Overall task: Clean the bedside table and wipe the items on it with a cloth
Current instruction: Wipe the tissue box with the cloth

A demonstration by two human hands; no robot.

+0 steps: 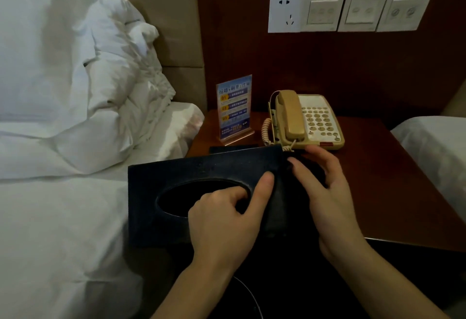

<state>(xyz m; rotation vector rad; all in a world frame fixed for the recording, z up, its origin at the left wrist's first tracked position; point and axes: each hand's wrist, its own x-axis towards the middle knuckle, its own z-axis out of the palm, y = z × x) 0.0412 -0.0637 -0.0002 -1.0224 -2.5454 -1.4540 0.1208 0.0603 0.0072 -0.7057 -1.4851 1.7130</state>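
Note:
I hold a dark tissue box (pixel 201 167) with an oval opening, lifted over the front left corner of the wooden bedside table (pixel 390 180). My left hand (pixel 222 220) grips it, fingers hooked into the opening and thumb on top. My right hand (pixel 332 200) holds a dark cloth (pixel 282 205) against the box's right end, thumb near the top edge. The cloth's outline is hard to tell from the box. A beige telephone (pixel 307 119) and a blue upright sign (pixel 234 109) stand at the back of the table.
A bed with rumpled white bedding (pixel 63 217) lies at the left, touching the table. A second bed's corner (pixel 438 147) is at the right. A socket and switch panels (pixel 348 11) are on the wood wall. A flat dark item (pixel 232 147) lies behind the box.

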